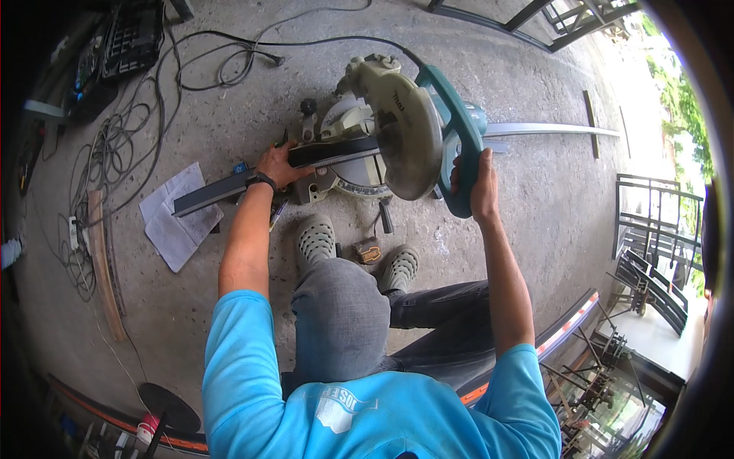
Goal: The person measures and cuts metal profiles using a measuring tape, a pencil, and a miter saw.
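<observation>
Left hand [279, 166]: clamped on the dark metal bar [210, 196], just left of the miter saw [394, 99]; banded at the wrist in black.
Right hand [482, 187]: wrapped around the near part of the teal handle [461, 115], on the saw's right; partly hidden by it at the fingers.
Metal bar: straight, narrow, squared; dark grey to black, with a paler strip along the near side; laid across the saw's base, reaching left over the white papers [180, 222].
Hidden or unclear: covered at its right end by the cloudy blade guard [420, 145]; covered in part by the left hand and wrist; impossible to tell whether joined to the silver rail [547, 128] farther right, or whether touching the papers.
Bar's direction: lengthwise from near left to far right, slightly aslant; pointed at the guard.
</observation>
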The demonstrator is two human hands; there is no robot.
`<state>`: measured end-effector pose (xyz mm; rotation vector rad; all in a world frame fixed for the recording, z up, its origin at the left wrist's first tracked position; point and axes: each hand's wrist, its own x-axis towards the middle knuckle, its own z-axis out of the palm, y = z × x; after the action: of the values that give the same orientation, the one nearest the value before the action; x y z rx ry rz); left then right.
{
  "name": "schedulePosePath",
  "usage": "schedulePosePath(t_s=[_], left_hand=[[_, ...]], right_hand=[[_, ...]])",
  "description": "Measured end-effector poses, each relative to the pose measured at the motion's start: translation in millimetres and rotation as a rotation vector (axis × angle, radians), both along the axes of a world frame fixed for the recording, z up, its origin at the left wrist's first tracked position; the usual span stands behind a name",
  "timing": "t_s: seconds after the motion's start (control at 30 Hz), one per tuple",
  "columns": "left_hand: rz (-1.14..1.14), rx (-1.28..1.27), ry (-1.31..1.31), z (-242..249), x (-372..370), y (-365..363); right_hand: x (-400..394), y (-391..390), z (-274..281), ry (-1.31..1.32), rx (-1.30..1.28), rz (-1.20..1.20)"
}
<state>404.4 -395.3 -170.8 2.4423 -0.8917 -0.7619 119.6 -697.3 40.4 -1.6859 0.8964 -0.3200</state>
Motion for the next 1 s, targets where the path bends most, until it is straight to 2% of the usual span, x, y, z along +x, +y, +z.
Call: schedulePosePath(t_s=[0.37, 0.47, 0.57, 0.63, 0.67, 0.73, 0.77, 0.8, 0.83, 1.0], left_hand=[[-0.006, 0.015, 0.065, 14, 0, -2], [-0.014, -0.074, -0.033, 12, -3, -2], [0.011, -0.056, -0.072, 3, -4, -1], [-0.023, -0.062, 0.011, 9, -1, -2], [-0.028, -0.067, -0.105, -10, 1, 1], [0.004, -0.056, -0.063, -10, 0, 0], [-0.020, -0.069, -0.070, -15, 2, 0], [-0.034, -0.006, -0.123, -1, -3, -3], [-0.022, -0.054, -0.177, -15, -1, 0], [-0.031, -0.097, -0.089, 0, -3, -5]], right_hand=[[-1, 1, -3, -0.003, 0.024, -0.014], [0, 3, -2, 0.001, 0.004, -0.012], [-4, 1, -10, 0.016, -0.011, -0.028], [-7, -2, -22, 0.003, 0.031, -0.068], [-7, 1, -20, -0.038, 0.080, -0.071], [-9, 6, -10, -0.031, 0.148, -0.091], [-10, 5, -19, -0.080, 0.133, -0.095], [-12, 5, -17, -0.079, -0.005, -0.023], [-13, 7, -22, -0.091, -0.062, -0.032], [-23, 12, -32, -0.109, -0.129, 0.025]])
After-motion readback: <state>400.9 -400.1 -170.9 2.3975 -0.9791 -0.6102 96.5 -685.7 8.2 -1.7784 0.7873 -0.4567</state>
